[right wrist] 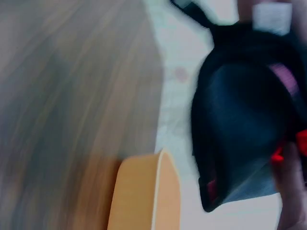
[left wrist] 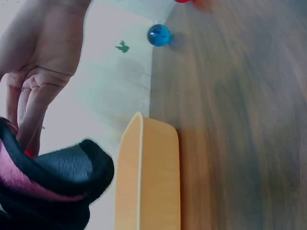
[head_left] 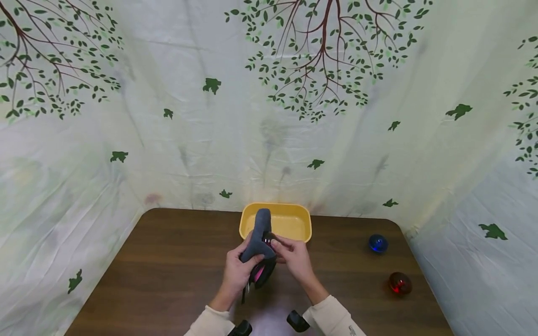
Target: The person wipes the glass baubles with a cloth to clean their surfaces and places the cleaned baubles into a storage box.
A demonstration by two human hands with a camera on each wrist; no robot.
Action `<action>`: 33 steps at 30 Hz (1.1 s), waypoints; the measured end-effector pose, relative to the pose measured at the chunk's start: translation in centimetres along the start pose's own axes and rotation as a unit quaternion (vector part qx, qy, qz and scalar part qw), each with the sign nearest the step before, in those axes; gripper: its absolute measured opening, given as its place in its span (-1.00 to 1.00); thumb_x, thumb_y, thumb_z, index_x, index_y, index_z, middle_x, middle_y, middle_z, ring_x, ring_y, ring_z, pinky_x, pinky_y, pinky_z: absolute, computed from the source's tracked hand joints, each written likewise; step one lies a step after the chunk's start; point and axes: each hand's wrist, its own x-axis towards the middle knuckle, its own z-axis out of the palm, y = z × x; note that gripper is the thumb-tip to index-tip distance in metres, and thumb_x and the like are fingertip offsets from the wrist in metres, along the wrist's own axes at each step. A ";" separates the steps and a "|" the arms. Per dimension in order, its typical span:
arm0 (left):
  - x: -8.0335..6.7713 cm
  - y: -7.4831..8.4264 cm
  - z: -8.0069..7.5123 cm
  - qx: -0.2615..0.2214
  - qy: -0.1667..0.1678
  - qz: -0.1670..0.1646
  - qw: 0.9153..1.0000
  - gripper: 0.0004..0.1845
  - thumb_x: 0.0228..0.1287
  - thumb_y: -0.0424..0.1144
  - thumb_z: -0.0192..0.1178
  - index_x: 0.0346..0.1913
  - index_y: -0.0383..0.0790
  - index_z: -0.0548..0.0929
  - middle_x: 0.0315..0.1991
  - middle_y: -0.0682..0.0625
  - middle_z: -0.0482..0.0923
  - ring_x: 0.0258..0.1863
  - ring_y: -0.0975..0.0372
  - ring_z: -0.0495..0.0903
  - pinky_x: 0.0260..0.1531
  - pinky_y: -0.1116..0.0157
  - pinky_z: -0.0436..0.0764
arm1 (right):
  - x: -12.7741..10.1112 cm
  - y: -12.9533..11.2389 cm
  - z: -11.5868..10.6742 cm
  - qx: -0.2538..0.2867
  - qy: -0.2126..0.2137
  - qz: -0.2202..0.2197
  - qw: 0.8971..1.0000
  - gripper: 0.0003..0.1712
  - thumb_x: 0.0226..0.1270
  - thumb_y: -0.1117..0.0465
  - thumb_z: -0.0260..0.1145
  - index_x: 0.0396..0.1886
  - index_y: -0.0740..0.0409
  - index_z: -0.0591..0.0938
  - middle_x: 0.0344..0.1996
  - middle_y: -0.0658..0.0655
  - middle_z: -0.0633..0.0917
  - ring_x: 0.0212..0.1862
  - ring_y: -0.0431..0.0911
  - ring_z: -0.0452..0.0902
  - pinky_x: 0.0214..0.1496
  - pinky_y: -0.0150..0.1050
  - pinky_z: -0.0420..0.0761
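A soft dark grey-blue fabric pouch (head_left: 259,235) with black edging and a pink lining (head_left: 259,273) is held up over the table, in front of the yellow tray. My left hand (head_left: 238,269) grips its left side, thumb across the fabric. On the other side, my right hand (head_left: 295,257) pinches a shiny dark-red ball (head_left: 267,241) against the pouch. Fingers and fabric partly hide this ball. The pouch's black rim (left wrist: 98,163) shows in the left wrist view. In the right wrist view the pouch (right wrist: 240,110) is blurred, with red showing by the fingertips.
The yellow tray (head_left: 291,226) stands at the table's back edge, just beyond the hands. To the right, a blue glass ball (head_left: 378,243) and a red glass ball (head_left: 400,283) lie on the brown wooden table (head_left: 180,266). A printed cloth (head_left: 176,140) surrounds the table.
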 end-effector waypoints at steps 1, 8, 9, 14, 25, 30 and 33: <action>0.0 0.0 0.0 0.018 -0.003 0.007 1.000 -0.37 0.08 -0.52 0.35 0.25 -0.50 0.41 0.15 -0.28 0.50 0.04 0.35 0.54 -0.01 0.48 0.53 | 0.0 0.0 0.1 0.009 0.005 0.016 1.000 -0.58 0.37 0.20 0.27 0.10 0.40 0.59 -0.15 0.36 0.70 -0.22 -0.03 0.71 -0.25 -0.19 0.69; 0.2 0.3 0.2 0.033 0.033 -0.014 0.999 -0.57 0.19 -0.50 0.28 0.14 -0.55 0.53 -0.01 -0.40 0.58 -0.13 0.38 0.62 -0.12 0.46 0.59 | 0.1 0.5 0.4 0.057 -0.002 -0.024 0.998 -0.53 0.28 0.36 0.32 0.15 0.50 0.51 -0.02 0.49 0.59 -0.14 -0.18 0.66 -0.15 -0.23 0.67; 0.3 0.4 0.3 0.030 0.041 -0.020 0.999 -0.62 0.21 -0.50 0.26 0.09 -0.57 0.55 -0.07 -0.38 0.61 -0.18 0.37 0.63 -0.14 0.45 0.60 | 0.1 0.6 0.4 0.063 -0.001 -0.038 0.997 -0.50 0.24 0.39 0.34 0.16 0.50 0.49 0.03 0.49 0.56 -0.10 -0.20 0.64 -0.11 -0.26 0.65; 0.4 0.6 0.6 0.001 0.072 -0.052 0.996 -0.74 0.33 -0.46 0.16 -0.05 -0.65 0.57 -0.30 -0.10 0.69 -0.33 0.38 0.63 -0.23 0.45 0.62 | 0.3 1.2 0.0 0.085 -0.038 -0.127 0.987 -0.34 0.08 0.50 0.41 0.20 0.56 0.41 0.16 0.52 0.45 0.10 -0.16 0.54 0.09 -0.28 0.53; 0.4 0.6 0.7 -0.017 0.041 -0.045 0.998 -0.63 0.21 -0.51 0.25 0.07 -0.62 0.54 -0.17 -0.25 0.68 -0.24 0.33 0.65 -0.19 0.41 0.63 | 0.2 0.9 -0.6 0.044 -0.035 -0.099 0.994 -0.43 0.20 0.43 0.36 0.19 0.57 0.43 0.06 0.54 0.52 -0.05 -0.19 0.63 -0.08 -0.25 0.64; 0.5 0.5 0.5 0.046 0.007 0.012 0.999 -0.41 0.11 -0.52 0.33 0.25 -0.43 0.46 0.19 -0.30 0.46 0.12 0.11 0.53 0.01 0.41 0.53 | 0.0 0.5 0.0 0.052 0.015 -0.025 0.998 -0.55 0.34 0.32 0.28 0.11 0.56 0.51 -0.05 0.50 0.61 -0.22 -0.18 0.69 -0.19 -0.20 0.68; 0.5 0.5 0.5 0.056 0.007 0.023 0.998 -0.42 0.11 -0.50 0.33 0.25 -0.40 0.48 0.22 -0.24 0.44 0.19 -0.01 0.46 0.06 0.40 0.50 | 0.0 0.5 0.2 0.048 0.034 -0.016 0.998 -0.58 0.35 0.29 0.28 0.08 0.55 0.54 -0.09 0.48 0.64 -0.27 -0.20 0.70 -0.21 -0.22 0.68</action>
